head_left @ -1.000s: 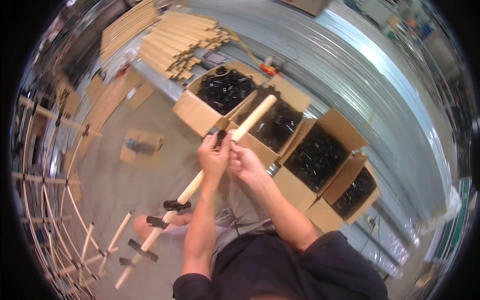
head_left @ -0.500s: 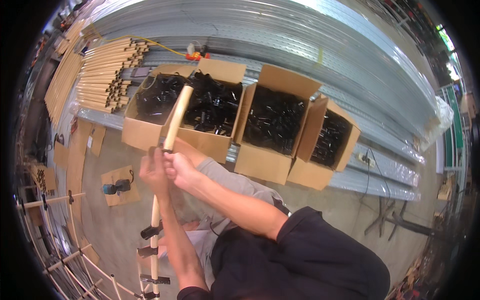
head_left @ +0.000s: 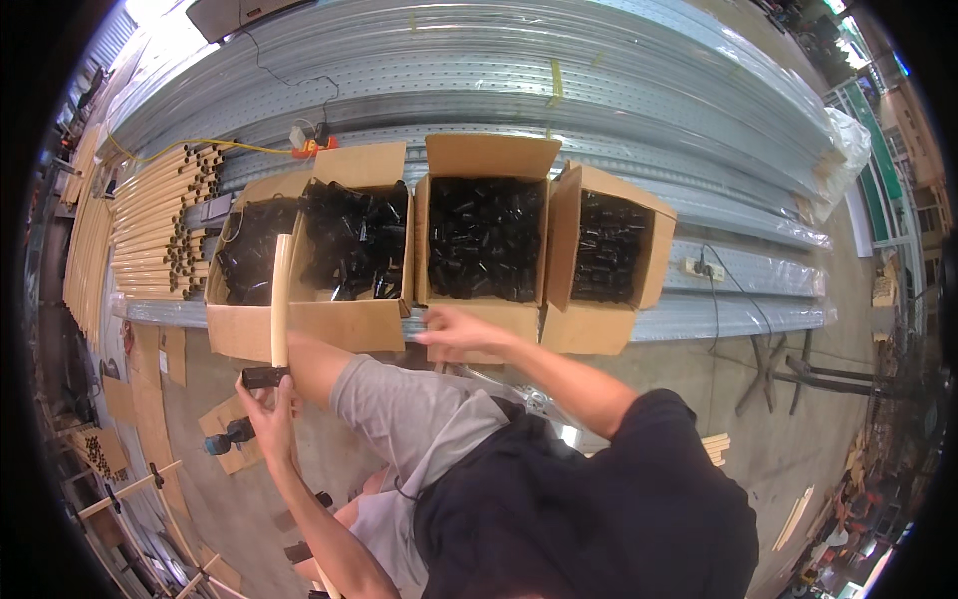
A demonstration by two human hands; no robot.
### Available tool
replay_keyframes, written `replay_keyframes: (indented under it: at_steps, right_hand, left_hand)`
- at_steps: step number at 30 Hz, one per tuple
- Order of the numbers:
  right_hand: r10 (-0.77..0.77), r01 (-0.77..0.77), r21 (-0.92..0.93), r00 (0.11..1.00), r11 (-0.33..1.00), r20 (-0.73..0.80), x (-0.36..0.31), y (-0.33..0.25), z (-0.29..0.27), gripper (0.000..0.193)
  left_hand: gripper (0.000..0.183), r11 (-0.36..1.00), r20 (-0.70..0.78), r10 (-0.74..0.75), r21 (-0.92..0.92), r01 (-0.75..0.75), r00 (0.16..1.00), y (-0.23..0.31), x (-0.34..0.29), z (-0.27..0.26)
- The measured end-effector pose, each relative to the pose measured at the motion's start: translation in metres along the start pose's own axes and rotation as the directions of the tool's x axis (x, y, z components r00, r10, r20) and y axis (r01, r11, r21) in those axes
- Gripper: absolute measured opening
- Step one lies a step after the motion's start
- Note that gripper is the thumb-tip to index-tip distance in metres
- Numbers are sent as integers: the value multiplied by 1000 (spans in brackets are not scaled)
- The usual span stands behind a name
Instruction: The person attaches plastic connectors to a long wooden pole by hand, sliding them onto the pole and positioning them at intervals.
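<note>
My left hand (head_left: 271,407) is closed around a long cream pipe (head_left: 282,299) just below a black pipe joint (head_left: 263,377) fitted on it. The pipe stands tilted up in front of the leftmost box, and its lower part is mostly hidden behind my hand and arm. More black joints (head_left: 299,551) sit lower down along it. My right hand (head_left: 457,335) is off the pipe, over the front flap of a cardboard box (head_left: 489,317). Its fingers are loosely bent and apart, with nothing clearly seen in them. Black plastic joints (head_left: 484,240) fill that box.
Other cardboard boxes (head_left: 349,324) of black parts stand in a row against wrapped metal profiles (head_left: 479,95). Cream pipes (head_left: 155,235) are stacked at the left. A cordless power tool (head_left: 232,435) lies on cardboard on the floor. A pipe frame (head_left: 165,509) stands lower left.
My right hand has let go of the pipe and moved right to the boxes. My left hand has moved down and left with the pipe. The view has shifted.
</note>
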State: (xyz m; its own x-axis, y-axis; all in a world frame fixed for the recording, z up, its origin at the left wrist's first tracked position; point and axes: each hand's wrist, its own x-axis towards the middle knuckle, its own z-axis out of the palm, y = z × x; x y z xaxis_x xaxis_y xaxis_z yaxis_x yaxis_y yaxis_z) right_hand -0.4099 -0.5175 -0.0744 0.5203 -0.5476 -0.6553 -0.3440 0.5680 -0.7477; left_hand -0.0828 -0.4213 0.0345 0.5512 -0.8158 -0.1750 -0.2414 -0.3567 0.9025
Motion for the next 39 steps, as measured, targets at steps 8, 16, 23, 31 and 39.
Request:
replay_keyframes:
  at_steps: [8, 16, 23, 31, 39]
  right_hand:
    - [45, -35, -35, 940, 999, 338, -106, 89, -130, 60]
    - [217, -55, 222, 527, 974, -822, -77, 181, -315, 11]
    - [-180, -783, -550, 520, 291, -835, -16, 199, -437, 28]
    - [-116, -622, -783, 778, -10, -617, -6, 184, -492, 40]
    - [-198, -515, -834, 854, -198, -481, -23, 166, -510, 44]
  left_hand:
    - [57, 1000, -13, -6, 4, 6, 1000, -5, -29, -4]
    - [55, 999, 43, -27, -40, 29, 999, -16, -45, 9]
    - [63, 1000, 57, 16, -18, -15, 998, -22, -45, 8]
    - [66, 958, -40, -23, 286, 34, 999, -15, -55, 13]
    - [70, 945, -161, 6, 324, 47, 987, -20, -62, 18]
